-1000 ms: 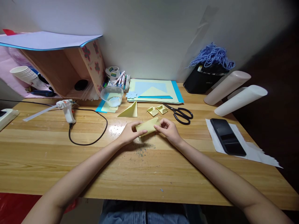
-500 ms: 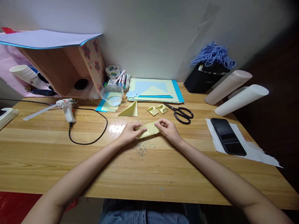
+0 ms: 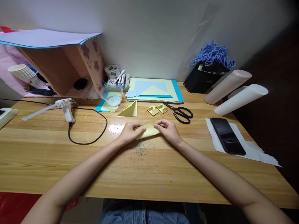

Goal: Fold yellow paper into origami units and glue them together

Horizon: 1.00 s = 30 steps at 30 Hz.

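Observation:
Between my hands is a strip of pale yellow paper (image 3: 149, 132), held just above the tabletop. My left hand (image 3: 130, 132) pinches its left end, thumb on top and fingers underneath. At the other end my right hand (image 3: 167, 129) grips the paper's upper right corner between thumb and curled fingers. Beyond the hands stands a folded yellow paper triangle (image 3: 130, 110). Two small folded yellow paper pieces (image 3: 152, 110) lie to its right, beside black-handled scissors (image 3: 183, 114).
A white glue gun (image 3: 66, 110) with a looping black cord lies on the left. Behind are a clear plastic bowl (image 3: 112, 96), markers (image 3: 120, 79) and stacked paper sheets (image 3: 177, 90). A black phone (image 3: 227, 136) rests on white paper at right. Small scraps dot the wooden table (image 3: 116, 177).
My right thumb has shifted slightly left along the paper's upper edge. Both hands keep their grip, and everything else stays in place.

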{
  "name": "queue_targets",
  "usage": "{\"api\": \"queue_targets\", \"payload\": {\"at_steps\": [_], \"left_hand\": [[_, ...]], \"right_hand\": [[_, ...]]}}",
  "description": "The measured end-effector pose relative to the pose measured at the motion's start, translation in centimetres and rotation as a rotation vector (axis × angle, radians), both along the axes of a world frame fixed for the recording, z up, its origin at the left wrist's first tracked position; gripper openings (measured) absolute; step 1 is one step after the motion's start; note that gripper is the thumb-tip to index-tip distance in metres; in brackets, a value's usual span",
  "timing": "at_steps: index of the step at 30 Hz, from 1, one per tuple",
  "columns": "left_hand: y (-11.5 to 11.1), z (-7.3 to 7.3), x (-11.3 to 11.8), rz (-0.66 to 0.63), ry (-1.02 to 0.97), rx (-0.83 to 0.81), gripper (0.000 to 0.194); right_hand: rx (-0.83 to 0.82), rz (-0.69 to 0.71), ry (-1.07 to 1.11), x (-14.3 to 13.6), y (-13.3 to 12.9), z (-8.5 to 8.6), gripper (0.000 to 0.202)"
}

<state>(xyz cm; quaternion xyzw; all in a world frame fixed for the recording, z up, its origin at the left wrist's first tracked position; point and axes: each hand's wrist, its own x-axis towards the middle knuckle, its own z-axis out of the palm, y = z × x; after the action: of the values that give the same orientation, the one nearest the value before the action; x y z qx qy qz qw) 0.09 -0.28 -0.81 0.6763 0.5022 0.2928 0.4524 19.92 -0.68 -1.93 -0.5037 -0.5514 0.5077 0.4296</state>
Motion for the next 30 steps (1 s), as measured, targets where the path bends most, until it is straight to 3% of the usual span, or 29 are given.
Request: {"api": "queue_targets", "payload": {"at_steps": [6, 30], "left_hand": [[-0.09, 0.05, 0.29, -0.005, -0.04, -0.035, 0.031], [-0.08, 0.0, 0.21, -0.028, -0.048, -0.036, 0.029]], "right_hand": [[0.015, 0.057, 0.002, -0.14, -0.33, 0.1, 0.023], [0.023, -0.013, -0.003, 0.01, -0.01, -0.06, 0.024]]}}
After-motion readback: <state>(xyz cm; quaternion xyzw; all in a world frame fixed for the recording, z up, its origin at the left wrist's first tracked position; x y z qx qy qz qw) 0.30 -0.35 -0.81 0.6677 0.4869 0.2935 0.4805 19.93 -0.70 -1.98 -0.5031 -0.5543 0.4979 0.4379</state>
